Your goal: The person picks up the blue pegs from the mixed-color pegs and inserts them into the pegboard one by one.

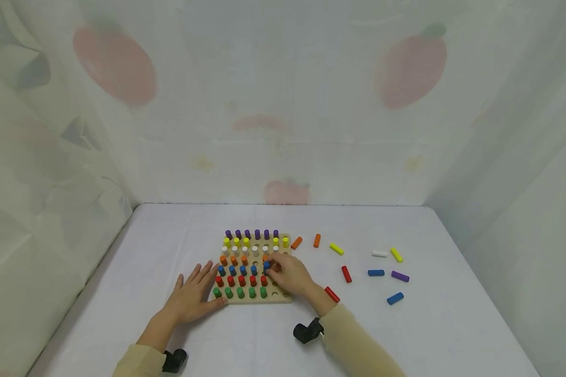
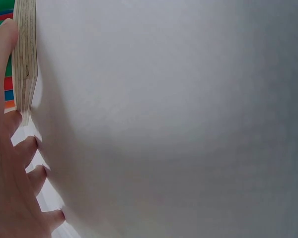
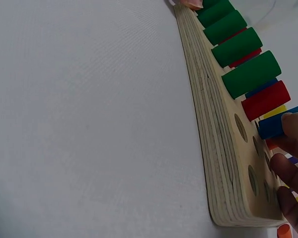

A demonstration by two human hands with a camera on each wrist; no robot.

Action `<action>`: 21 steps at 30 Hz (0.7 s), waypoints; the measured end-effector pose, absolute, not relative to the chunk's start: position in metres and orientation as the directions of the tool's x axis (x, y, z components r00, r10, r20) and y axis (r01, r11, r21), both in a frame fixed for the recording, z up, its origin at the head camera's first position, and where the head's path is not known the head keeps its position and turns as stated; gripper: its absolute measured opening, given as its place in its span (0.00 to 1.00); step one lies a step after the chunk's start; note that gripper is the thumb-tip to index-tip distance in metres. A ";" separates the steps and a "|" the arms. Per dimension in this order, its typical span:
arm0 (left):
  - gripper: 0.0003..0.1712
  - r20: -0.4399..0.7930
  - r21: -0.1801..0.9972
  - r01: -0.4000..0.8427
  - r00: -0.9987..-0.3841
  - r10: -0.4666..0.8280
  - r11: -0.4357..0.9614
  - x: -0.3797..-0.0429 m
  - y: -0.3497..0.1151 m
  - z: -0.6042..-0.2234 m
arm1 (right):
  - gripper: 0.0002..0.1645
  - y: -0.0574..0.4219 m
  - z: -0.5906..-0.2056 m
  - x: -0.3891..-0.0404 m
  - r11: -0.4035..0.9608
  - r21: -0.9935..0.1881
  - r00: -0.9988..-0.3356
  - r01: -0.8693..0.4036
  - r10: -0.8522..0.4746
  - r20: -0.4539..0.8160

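- Two hands at a wooden peg board (image 1: 257, 299), lower centre of the head view, on a white-covered desk (image 1: 429, 335).
- Right hand (image 1: 290, 273) over the board's right half; its grip is closed on a blue peg (image 3: 280, 124), pinched between fingertips (image 3: 294, 119) at the blue row. Whether the peg is seated in a hole or just above one, I cannot tell.
- Left hand (image 1: 194, 297) lies flat, fingers straight and spread, holding nothing; its thumb (image 2: 1, 49) presses against the board's left edge (image 2: 26, 59).
- Board rows, far to near: purple, yellow, white, orange, blue, red, green. Several holes on the right columns stand empty (image 3: 241, 128).
- Loose pegs lie scattered on the desk right of the board: orange (image 1: 296, 243), orange (image 1: 317, 241), yellow (image 1: 337, 249), red (image 1: 346, 274), white (image 1: 379, 253), blue (image 1: 376, 273), purple (image 1: 400, 276), blue (image 1: 395, 298); one red (image 1: 332, 294) just beside the right wrist.
- Handling judgement: peg looks like a short painted wooden cylinder, light, stiff, smooth enough to roll or slip; best pinched across its upper half, leaving the lower end free for the hole.
- Board looks stiff plywood, light enough to slide, hence worth bracing.
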State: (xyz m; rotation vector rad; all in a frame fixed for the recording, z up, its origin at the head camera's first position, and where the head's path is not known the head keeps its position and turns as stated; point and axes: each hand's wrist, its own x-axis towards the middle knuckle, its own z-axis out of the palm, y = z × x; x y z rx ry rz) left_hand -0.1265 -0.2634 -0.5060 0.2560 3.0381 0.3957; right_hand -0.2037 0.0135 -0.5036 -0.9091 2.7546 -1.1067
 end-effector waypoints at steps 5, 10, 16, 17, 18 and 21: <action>0.55 -0.036 0.268 0.157 -0.984 0.173 0.950 -0.126 -0.263 -0.504 | 0.10 0.012 -0.506 -0.204 0.585 -0.623 -0.825 -0.520 -0.533 0.189; 0.56 -0.038 0.267 0.155 -0.985 0.171 0.951 -0.127 -0.263 -0.506 | 0.11 0.011 -0.507 -0.205 0.599 -0.593 -0.822 -0.538 -0.529 0.211; 0.56 -0.044 0.261 0.151 -0.985 0.168 0.954 -0.126 -0.263 -0.507 | 0.11 0.009 -0.507 -0.205 0.602 -0.593 -0.823 -0.535 -0.531 0.204; 0.56 -0.043 0.261 0.151 -0.985 0.167 0.954 -0.126 -0.263 -0.507 | 0.11 0.009 -0.507 -0.205 0.603 -0.590 -0.821 -0.537 -0.533 0.202; 0.56 -0.041 0.261 0.152 -0.985 0.168 0.953 -0.126 -0.263 -0.506 | 0.11 0.010 -0.508 -0.205 0.608 -0.584 -0.821 -0.538 -0.536 0.198; 0.56 -0.038 0.262 0.153 -0.985 0.169 0.953 -0.126 -0.263 -0.506 | 0.11 0.010 -0.508 -0.205 0.618 -0.570 -0.818 -0.541 -0.543 0.189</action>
